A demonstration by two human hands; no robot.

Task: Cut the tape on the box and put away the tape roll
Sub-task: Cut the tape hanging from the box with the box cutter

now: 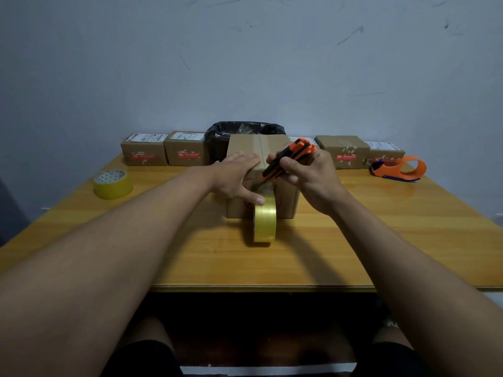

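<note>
A brown cardboard box [285, 202] stands in the middle of the wooden table [381, 240]. A yellow tape roll [264, 219] stands on edge against the box's near face, its strip still running up onto the box. My left hand [236, 176] lies flat on the box's top left, thumb touching the top of the roll. My right hand [307, 176] grips an orange and black utility knife [288, 159], its tip pointing down at the tape just above the roll.
A second yellow tape roll [113, 184] lies at the table's left. An orange tape dispenser [398, 170] sits at the right. Several small labelled boxes [144, 149] line the back edge, with a black-lined bin [242, 133] behind the central box.
</note>
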